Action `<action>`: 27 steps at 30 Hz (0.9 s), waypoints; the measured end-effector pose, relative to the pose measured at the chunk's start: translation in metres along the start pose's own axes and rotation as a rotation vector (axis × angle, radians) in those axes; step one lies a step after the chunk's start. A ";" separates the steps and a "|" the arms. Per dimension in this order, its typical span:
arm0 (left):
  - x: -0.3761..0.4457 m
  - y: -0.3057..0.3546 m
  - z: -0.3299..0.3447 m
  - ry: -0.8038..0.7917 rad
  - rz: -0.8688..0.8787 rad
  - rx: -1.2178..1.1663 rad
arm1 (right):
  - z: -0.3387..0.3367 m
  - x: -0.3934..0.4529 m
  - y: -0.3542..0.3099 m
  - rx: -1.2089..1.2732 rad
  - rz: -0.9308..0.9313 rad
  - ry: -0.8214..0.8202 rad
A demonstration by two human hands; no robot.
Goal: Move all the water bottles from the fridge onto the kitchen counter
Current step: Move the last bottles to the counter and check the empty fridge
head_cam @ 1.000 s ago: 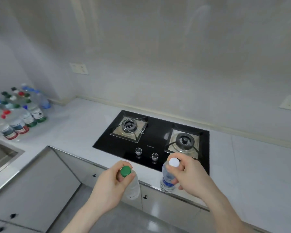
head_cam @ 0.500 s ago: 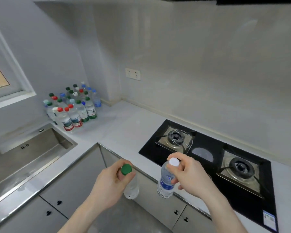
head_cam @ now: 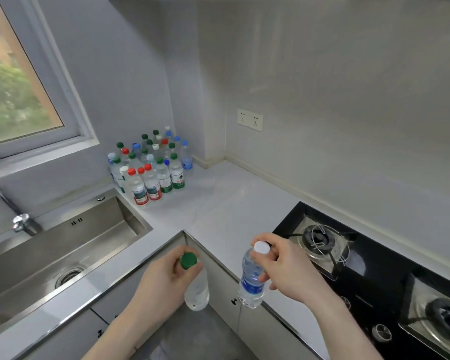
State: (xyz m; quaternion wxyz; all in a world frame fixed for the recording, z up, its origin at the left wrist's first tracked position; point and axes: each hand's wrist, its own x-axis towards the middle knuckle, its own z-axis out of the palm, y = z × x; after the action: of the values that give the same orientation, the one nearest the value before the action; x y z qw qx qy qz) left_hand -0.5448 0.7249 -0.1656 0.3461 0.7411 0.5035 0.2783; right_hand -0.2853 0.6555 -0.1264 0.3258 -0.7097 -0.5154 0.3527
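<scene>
The table (head_cam: 234, 203) looked like pale polished stone, smooth with a soft sheen. The sink (head_cam: 94, 237) was brushed steel, satin rather than mirror-bright, and the tap (head_cam: 24, 224) was shinier chromed metal. The hob (head_cam: 374, 276) had a glossy black glass top with dull steel plates round the burners. The standing bottles (head_cam: 151, 167) were clear, thin plastic with paper-like printed labels and matt plastic caps. The green-capped bottle (head_cam: 196, 289) and the white-capped bottle (head_cam: 251, 281) were the same clear plastic, ribbed caps included. The cabinet fronts (head_cam: 226, 294) were smooth and semi-gloss.
</scene>
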 end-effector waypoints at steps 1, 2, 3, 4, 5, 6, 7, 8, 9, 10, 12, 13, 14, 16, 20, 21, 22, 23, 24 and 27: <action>0.008 -0.001 -0.001 0.006 0.004 0.002 | 0.001 0.010 0.000 0.004 0.003 -0.007; 0.016 -0.001 -0.002 0.004 0.007 0.010 | 0.001 0.021 -0.001 0.015 0.003 -0.013; 0.033 -0.005 -0.001 0.007 0.012 0.015 | 0.001 0.041 0.000 0.023 0.002 -0.020; 0.042 -0.005 -0.001 -0.001 0.011 0.027 | 0.001 0.051 0.000 0.025 0.005 -0.023; 0.058 -0.006 -0.001 -0.006 0.007 0.030 | 0.000 0.069 0.000 0.029 0.004 -0.029; 0.069 -0.007 -0.001 -0.012 -0.001 0.047 | 0.000 0.082 0.001 0.028 -0.001 -0.029; 0.082 -0.008 -0.001 -0.016 0.000 0.063 | -0.002 0.095 0.000 0.023 -0.013 -0.026; 0.093 -0.009 -0.002 -0.022 -0.007 0.081 | -0.002 0.106 0.001 0.019 -0.019 -0.026; 0.111 -0.011 0.000 -0.016 -0.011 0.102 | -0.005 0.126 0.002 -0.002 -0.029 -0.037; 0.128 -0.012 0.002 -0.008 -0.019 0.116 | -0.009 0.143 0.003 -0.021 -0.047 -0.043; 0.150 -0.010 0.003 -0.008 -0.027 0.157 | -0.015 0.165 0.000 -0.030 -0.053 -0.061; 0.161 -0.011 0.004 -0.007 -0.030 0.182 | -0.017 0.176 0.000 -0.031 -0.055 -0.073; 0.173 -0.011 0.003 -0.012 -0.025 0.210 | -0.019 0.186 -0.002 -0.027 -0.061 -0.078; 0.198 -0.012 0.001 -0.023 -0.029 0.244 | -0.021 0.208 -0.003 -0.027 -0.058 -0.082; 0.241 -0.014 -0.003 -0.025 -0.025 0.317 | -0.025 0.244 -0.008 -0.044 -0.049 -0.095; 0.253 -0.017 -0.004 -0.021 -0.023 0.330 | -0.026 0.255 -0.010 -0.044 -0.045 -0.100; 0.261 -0.018 -0.005 -0.021 -0.020 0.341 | -0.026 0.261 -0.011 -0.045 -0.044 -0.098; 0.269 -0.021 -0.006 -0.023 -0.017 0.349 | -0.026 0.268 -0.013 -0.044 -0.048 -0.098; 0.276 -0.023 -0.007 -0.030 -0.018 0.353 | -0.025 0.274 -0.014 -0.045 -0.045 -0.096; 0.308 -0.035 -0.011 -0.056 -0.003 0.388 | -0.018 0.304 -0.017 -0.044 -0.031 -0.078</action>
State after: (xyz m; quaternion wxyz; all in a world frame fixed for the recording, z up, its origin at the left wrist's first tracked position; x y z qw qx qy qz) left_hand -0.4680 1.0259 -0.1668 0.2111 0.8007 0.5389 0.1549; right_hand -0.2122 0.9503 -0.1526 0.2953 -0.6945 -0.5462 0.3635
